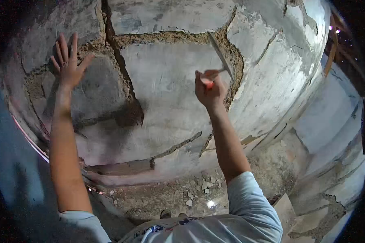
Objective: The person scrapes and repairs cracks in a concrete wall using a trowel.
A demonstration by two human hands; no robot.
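The right hand [211, 91] grips a bladed tool [221, 54] at a crack's edge [232, 56]; leftward, across open plaster [166, 81], the left hand [70, 67] spreads flat on the wall [97, 79].

Near the top edge of the wall [166, 81], a gap [162, 37] is met by a long crack [123, 71] on the left and a wide crack [236, 60] on the right. A tool [221, 53] is held at the wide crack. Below the wall's bottom edge, broken bits [206, 185] are strewn on the floor [150, 198].
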